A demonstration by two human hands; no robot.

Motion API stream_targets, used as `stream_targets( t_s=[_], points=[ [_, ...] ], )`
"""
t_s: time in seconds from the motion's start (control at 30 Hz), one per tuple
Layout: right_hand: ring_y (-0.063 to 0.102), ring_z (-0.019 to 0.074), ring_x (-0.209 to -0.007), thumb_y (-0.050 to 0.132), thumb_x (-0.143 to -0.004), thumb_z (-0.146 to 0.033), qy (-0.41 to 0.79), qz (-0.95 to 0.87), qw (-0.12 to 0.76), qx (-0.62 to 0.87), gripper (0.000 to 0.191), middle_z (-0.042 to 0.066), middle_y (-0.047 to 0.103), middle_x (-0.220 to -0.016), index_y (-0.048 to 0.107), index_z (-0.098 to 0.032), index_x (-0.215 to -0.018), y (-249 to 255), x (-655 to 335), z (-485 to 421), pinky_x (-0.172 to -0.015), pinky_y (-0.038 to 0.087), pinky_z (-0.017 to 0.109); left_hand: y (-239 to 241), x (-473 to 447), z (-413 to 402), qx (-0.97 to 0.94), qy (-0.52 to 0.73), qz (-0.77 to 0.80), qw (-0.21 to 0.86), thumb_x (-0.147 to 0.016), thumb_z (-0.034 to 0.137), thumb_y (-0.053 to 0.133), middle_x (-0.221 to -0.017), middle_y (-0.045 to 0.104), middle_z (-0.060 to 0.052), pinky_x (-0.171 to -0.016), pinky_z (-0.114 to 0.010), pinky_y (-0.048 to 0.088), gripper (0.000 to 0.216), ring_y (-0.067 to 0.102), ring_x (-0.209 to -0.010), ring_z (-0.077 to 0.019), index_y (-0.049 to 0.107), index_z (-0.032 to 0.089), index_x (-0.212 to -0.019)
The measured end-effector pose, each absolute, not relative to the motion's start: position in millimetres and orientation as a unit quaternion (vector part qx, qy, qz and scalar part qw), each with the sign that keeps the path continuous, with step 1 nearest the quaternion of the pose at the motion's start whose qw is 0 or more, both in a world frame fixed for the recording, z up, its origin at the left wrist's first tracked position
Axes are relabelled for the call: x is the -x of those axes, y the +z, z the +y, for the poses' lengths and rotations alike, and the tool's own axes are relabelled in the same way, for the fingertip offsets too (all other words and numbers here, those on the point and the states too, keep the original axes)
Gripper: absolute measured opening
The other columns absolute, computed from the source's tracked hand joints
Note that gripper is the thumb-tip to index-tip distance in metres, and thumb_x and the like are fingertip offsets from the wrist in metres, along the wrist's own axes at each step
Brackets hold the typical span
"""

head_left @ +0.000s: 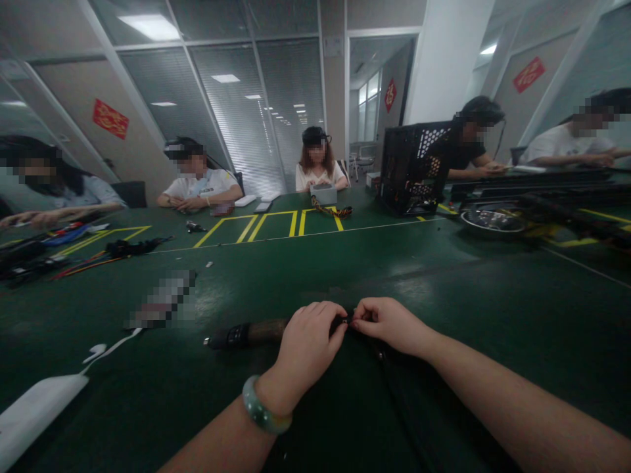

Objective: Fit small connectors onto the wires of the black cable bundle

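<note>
Overall, a green bench (192, 407) marked with yellow tape (294, 223) fills a room of glass partitions (211, 112), and a dark handheld tool (266, 332) lies on it. Beyond the tool sit people (320, 177); farther right of it stands a black computer case (401, 171). The left hand (311, 345) has its grip clamped round the tool; the right hand (387, 325), at the tool's right end, has its grip pinched together, on what I cannot tell.
</note>
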State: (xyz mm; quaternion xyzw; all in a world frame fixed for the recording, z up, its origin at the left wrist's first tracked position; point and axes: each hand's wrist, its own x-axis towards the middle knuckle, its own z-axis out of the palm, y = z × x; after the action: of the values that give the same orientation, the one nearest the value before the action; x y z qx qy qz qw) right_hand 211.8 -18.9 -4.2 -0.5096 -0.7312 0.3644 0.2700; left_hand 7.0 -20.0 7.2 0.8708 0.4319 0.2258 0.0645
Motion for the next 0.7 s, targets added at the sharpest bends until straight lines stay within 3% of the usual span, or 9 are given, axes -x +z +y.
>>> stream_targets(
  t_s=[0.2, 0.4, 0.7],
  points=[
    [0.063, 0.0142, -0.071, 0.062, -0.084, -0.032, 0.363, -0.731, 0.266, 0.512, 0.015, 0.0, 0.069, -0.079, 0.066, -0.018, -0.085, -2.4, -211.7, -19.2, -0.061, 0.044, 0.022, 7.7, -6.4, -19.2, -0.881, 0.215, 0.417, 0.062, -0.086, 0.017, 0.06, -0.106, 0.065, 0.001, -0.088, -0.037, 0.043, 0.014, 0.058, -0.1, -0.0204, 0.061, 0.026, -0.097],
    [0.062, 0.0143, -0.069, 0.063, -0.084, -0.033, 0.356, -0.732, 0.261, 0.519, 0.014, 0.0, 0.069, -0.078, 0.066, -0.019, -0.085, -1.5, -211.4, -19.2, -0.059, 0.043, 0.022, 7.7, -6.8, -20.1, -0.872, 0.221, 0.433, 0.063, -0.086, 0.022, 0.06, -0.103, 0.065, -0.001, -0.085, -0.037, 0.044, 0.018, 0.059, -0.096, -0.0212, 0.06, 0.025, -0.104],
    [0.062, 0.014, -0.07, 0.061, -0.084, -0.03, 0.359, -0.733, 0.26, 0.516, 0.011, -0.001, 0.069, -0.079, 0.065, -0.019, -0.084, 0.3, -212.4, -19.9, -0.06, 0.044, 0.022, 6.6, -6.3, -19.1, -0.874, 0.223, 0.427, 0.062, -0.087, 0.021, 0.06, -0.105, 0.065, 0.0, -0.088, -0.037, 0.044, 0.011, 0.059, -0.099, -0.0209, 0.061, 0.025, -0.097]
  ],
)
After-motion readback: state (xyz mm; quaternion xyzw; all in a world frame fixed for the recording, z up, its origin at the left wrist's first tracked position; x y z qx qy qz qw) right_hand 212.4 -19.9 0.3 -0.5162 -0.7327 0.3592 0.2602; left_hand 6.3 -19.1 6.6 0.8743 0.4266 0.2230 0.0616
